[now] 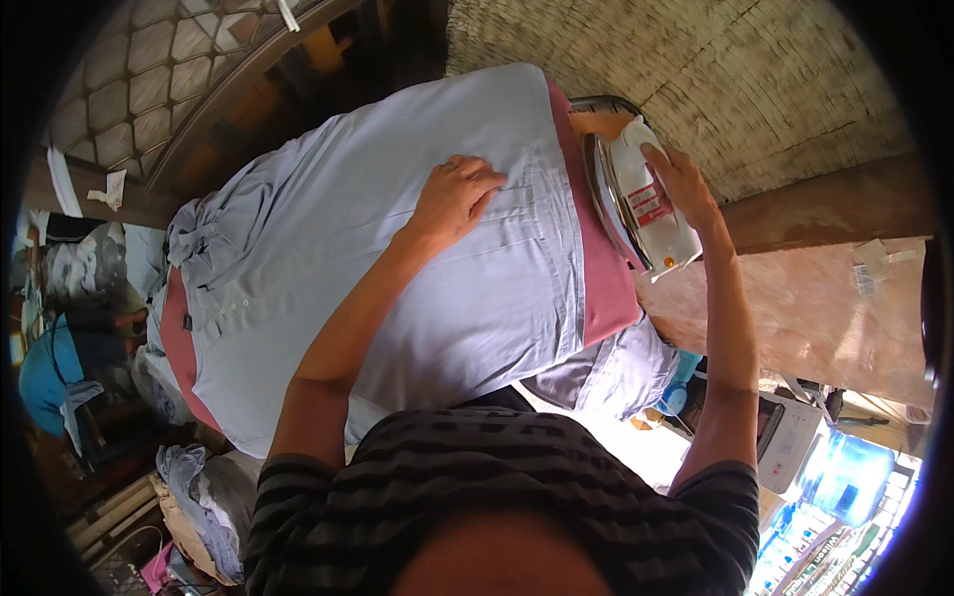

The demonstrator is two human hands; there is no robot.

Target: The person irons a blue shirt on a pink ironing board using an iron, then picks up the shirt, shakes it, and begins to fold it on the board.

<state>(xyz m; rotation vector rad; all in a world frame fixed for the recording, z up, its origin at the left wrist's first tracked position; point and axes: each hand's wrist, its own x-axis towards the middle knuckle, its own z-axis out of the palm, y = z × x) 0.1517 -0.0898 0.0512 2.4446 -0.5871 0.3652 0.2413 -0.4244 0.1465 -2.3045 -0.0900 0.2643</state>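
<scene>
Our right fingers grip iron; left fingers curled on shirt, pinch unclear. We'd smooth creases before pressing.

An ironing workspace; iron, red-covered board, heaped clothes show it.

Red-and-white label on white iron, barcode sticker on pinkish panel, lettering on sunlit surface

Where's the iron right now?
Upper right of the head view: the white iron is in the right hand, beside the red cover at the board's right end.
</scene>
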